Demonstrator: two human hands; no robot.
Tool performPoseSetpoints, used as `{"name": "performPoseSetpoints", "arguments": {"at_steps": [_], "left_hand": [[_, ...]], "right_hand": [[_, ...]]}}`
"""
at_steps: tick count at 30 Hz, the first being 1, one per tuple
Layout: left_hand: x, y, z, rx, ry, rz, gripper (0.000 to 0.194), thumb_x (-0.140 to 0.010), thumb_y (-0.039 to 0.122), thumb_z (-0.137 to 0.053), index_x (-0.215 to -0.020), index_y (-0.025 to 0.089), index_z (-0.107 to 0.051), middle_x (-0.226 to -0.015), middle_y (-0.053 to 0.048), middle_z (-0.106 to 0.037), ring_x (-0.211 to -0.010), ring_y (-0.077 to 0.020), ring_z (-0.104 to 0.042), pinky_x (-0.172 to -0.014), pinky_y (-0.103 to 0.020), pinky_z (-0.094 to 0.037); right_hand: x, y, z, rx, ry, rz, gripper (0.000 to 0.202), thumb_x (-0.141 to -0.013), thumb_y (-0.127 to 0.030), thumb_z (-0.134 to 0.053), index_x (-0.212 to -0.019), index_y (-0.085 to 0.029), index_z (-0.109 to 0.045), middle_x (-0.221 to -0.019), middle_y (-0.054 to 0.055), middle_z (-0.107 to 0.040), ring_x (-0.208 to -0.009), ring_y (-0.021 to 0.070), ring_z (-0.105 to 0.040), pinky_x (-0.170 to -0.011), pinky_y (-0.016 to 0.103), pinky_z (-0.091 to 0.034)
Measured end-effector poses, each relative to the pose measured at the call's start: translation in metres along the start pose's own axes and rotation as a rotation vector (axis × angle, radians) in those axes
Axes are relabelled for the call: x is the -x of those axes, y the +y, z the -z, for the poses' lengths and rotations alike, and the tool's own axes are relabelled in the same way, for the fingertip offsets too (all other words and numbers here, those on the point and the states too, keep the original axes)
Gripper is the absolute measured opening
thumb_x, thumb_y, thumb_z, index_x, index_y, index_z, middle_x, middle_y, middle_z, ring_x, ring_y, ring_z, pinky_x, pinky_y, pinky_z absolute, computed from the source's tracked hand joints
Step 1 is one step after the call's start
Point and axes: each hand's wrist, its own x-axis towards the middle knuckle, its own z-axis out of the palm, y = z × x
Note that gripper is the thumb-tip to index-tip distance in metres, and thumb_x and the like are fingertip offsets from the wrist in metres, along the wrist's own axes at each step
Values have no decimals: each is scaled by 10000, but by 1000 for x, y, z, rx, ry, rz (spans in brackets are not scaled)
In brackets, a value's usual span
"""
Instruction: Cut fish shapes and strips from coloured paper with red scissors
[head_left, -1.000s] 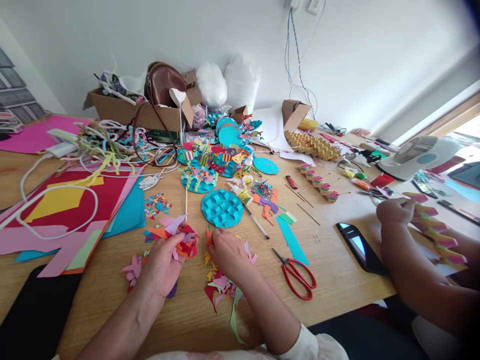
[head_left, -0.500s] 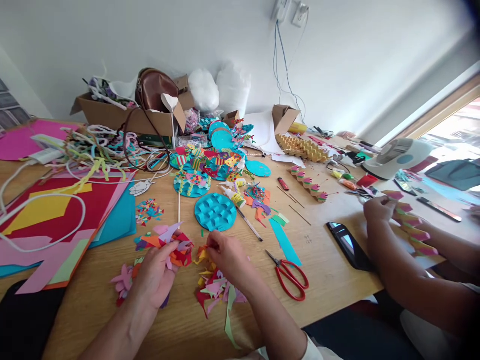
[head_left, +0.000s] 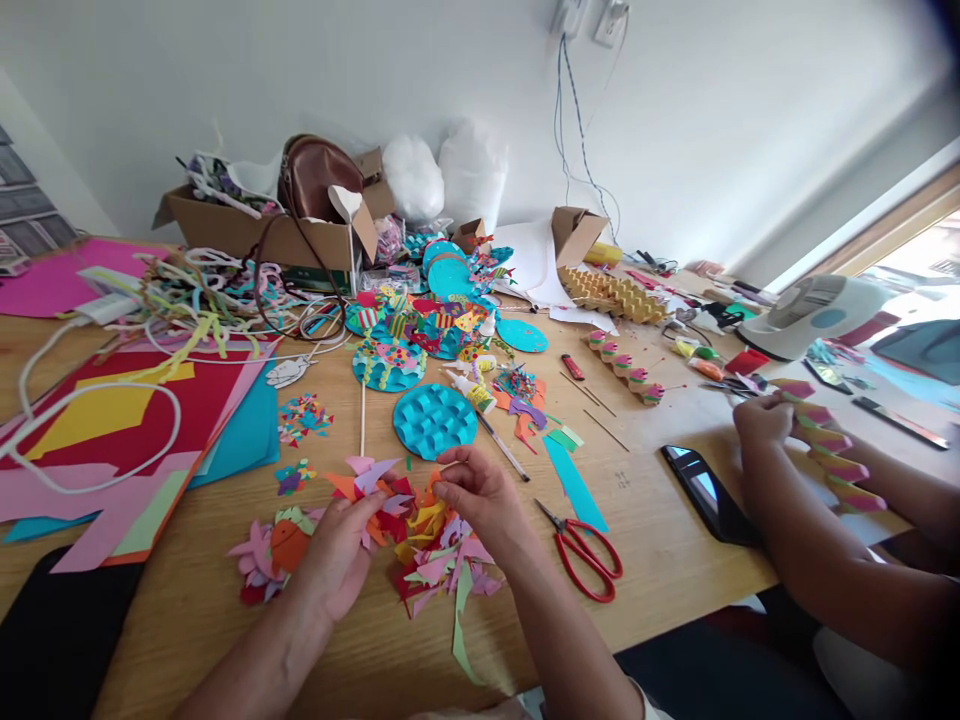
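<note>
My left hand [head_left: 337,555] is closed around a loose bunch of colored paper scraps [head_left: 379,478], pink, lilac, orange and red. Beside it, my right hand [head_left: 484,505] pinches an orange paper scrap [head_left: 433,486] over yellow and orange pieces. Beneath the right hand spreads a heap of pink, red and green scraps [head_left: 448,572], with a long pale green strip [head_left: 461,630] trailing toward me. Left of my left wrist lies a pile of cut paper shapes with an orange one [head_left: 289,546] on top. A round blue disc [head_left: 435,420] with curled paper lies beyond my hands.
Red-handled scissors [head_left: 589,560] and a phone [head_left: 705,495] lie to the right. A co-worker's hand [head_left: 761,420] holds a pink and green zigzag paper piece [head_left: 836,455]. Colored sheets [head_left: 150,420] and tangled cords [head_left: 217,290] cover the left side; a cardboard box [head_left: 247,235] stands behind.
Both hands have shifted right, and the left with its bunch is closer to the right hand. My right hand has risen slightly with an orange scrap. The small confetti pile on the left is more exposed.
</note>
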Motion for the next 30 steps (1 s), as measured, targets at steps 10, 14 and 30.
{"name": "performPoseSetpoints", "arguments": {"at_steps": [10, 14, 30], "left_hand": [[0, 3, -2, 6, 11, -56, 174, -565, 133, -700, -738, 108, -694, -723, -60, -744, -744, -208, -683, -700, -274, -515], [0, 4, -4, 20, 4, -26, 160, -563, 116, -696, -722, 107, -692, -724, -57, -745, -735, -199, -683, -697, -267, -517], [4, -7, 1, -20, -100, 112, 45, -639, 119, -664, -675, 108, -688, -640, -49, -723, -595, -146, -650, -580, -224, -502]], "right_hand": [[0, -3, 7, -127, -39, 33, 323, -597, -180, -708, -876, -211, -549, -582, -75, -552, -508, 64, -460, -489, 176, -328], [4, -6, 13, -215, -98, 19, 314, -615, -158, -706, -903, -212, -594, -660, -52, -591, -566, 63, -504, -532, 175, -369], [-4, 10, -18, 192, 30, 118, 281, -671, -130, -543, -930, -231, -499, -707, -34, -601, -651, 129, -587, -586, 240, -452]]}}
